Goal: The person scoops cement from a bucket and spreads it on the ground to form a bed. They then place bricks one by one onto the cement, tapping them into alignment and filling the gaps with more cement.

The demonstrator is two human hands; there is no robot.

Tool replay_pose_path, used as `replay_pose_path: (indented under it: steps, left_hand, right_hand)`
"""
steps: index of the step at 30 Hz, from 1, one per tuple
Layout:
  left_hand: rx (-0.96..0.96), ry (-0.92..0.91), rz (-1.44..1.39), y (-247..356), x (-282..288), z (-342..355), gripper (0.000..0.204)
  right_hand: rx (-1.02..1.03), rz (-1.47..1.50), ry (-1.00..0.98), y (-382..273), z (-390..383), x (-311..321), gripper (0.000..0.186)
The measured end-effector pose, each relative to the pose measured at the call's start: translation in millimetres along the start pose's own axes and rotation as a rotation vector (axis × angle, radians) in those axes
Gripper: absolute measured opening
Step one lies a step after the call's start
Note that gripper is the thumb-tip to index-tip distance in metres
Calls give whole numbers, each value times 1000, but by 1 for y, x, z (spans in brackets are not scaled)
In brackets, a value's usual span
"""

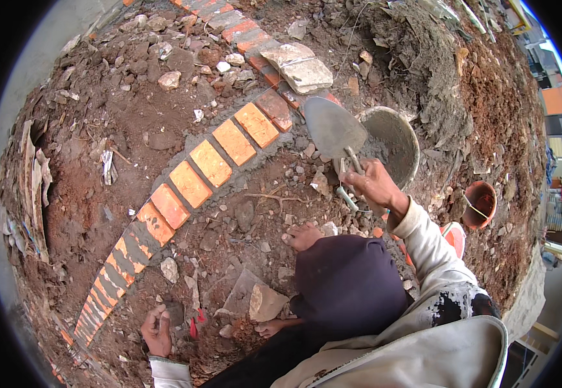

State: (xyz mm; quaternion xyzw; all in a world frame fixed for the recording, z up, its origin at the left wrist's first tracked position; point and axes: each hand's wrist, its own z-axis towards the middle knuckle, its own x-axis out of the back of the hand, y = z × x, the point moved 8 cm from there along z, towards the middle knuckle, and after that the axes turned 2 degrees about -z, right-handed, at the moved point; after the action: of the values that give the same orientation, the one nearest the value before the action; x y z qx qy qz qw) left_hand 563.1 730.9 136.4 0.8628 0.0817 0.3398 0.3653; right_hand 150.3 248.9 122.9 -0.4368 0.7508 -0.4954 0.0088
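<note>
My right hand (378, 186) grips a trowel (334, 128). Its broad grey blade is raised above the ground, beside and partly in front of a round mortar bucket (417, 145) with grey mortar inside. A pale tube-like piece (347, 199) shows just below that hand; whether it belongs to the trowel, I cannot tell. Low on the left, my left hand (156, 331) hovers near the soil with its fingers loosely curled and nothing visible in them. Ahead runs a curved row of orange bricks (210, 163), set in grey mortar with gaps between several of them.
Another brick course (245, 32) continues at the top, with a large flat stone (299, 67) on it. An orange bucket (480, 204) lies to the right. Rubble and loose stones (169, 80) cover the soil. A bare foot (303, 236) is beside my dark-clothed knee (352, 278).
</note>
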Motion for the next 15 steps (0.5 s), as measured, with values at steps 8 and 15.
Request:
replay_pose_path:
  steps: [8, 15]
  left_hand:
    - [-250, -487, 42, 141, -119, 49, 25]
    - [-505, -791, 12, 280, -360, 94, 48]
  right_hand:
    - [-109, -1037, 53, 52, -43, 144, 33]
    - [-93, -1585, 9, 115, 61, 143, 14]
